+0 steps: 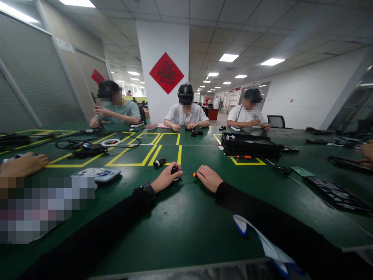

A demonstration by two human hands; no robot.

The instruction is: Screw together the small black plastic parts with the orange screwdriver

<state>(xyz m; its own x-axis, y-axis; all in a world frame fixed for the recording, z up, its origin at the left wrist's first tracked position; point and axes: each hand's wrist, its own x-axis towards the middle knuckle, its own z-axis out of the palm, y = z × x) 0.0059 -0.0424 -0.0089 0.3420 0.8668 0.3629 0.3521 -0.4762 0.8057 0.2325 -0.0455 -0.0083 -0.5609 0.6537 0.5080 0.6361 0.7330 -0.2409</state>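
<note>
My left hand (164,178) is closed around a small black cylindrical part (174,170) with a pale lower end, just above the green table. A screwdriver (194,174) with an orange handle is gripped in my right hand (209,178). Its thin metal shaft points left, and the tip reaches the fingers of my left hand; whether it touches the black part I cannot tell. My right fingers hide most of the handle. Beyond my left hand a second black cylinder (159,162) lies on its side on the table.
Black trays (250,146) are stacked at right centre, an orange screwdriver (244,157) before them. A patterned case (97,175) and tangled cables (84,147) lie left, a circuit board (303,171) right. Three people sit opposite; other people's hands (25,165) show at both sides.
</note>
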